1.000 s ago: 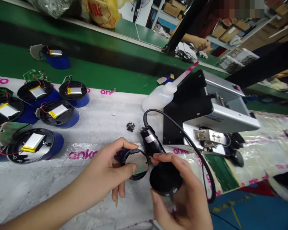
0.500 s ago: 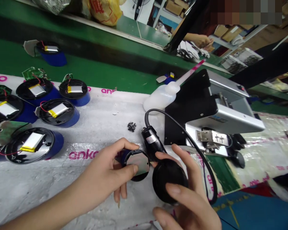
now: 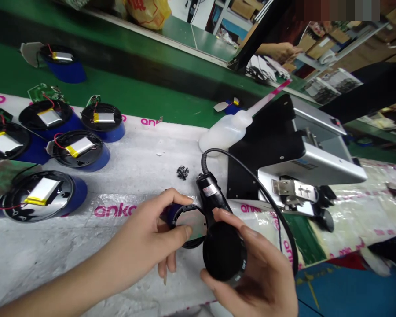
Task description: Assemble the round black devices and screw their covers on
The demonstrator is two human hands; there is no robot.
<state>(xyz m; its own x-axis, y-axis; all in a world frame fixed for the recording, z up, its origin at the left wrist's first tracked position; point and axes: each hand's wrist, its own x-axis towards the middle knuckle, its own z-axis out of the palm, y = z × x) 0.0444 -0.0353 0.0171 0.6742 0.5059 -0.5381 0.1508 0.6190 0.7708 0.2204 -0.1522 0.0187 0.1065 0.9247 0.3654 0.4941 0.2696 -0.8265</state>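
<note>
Turned since the earlier frame: black cap (image 3: 223, 252), ON/OFF lettering showing, gripped by right hand (image 3: 267, 269). Housing (image 3: 195, 243): held in left hand's (image 3: 156, 230) fingers, board (image 3: 195, 222) inside, cap unfitted. Small black parts (image 3: 182, 172): loose, piled.

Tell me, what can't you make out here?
Head view: the far side of the black round piece, hidden by the right hand.
Head view: inside the round case in the left hand, covered by a pale plate.
Head view: the black bits, too small to identify.
Head view: a blue cup, cut off by the left edge.
Head view: lettering on the silver machine, blurred.
</note>
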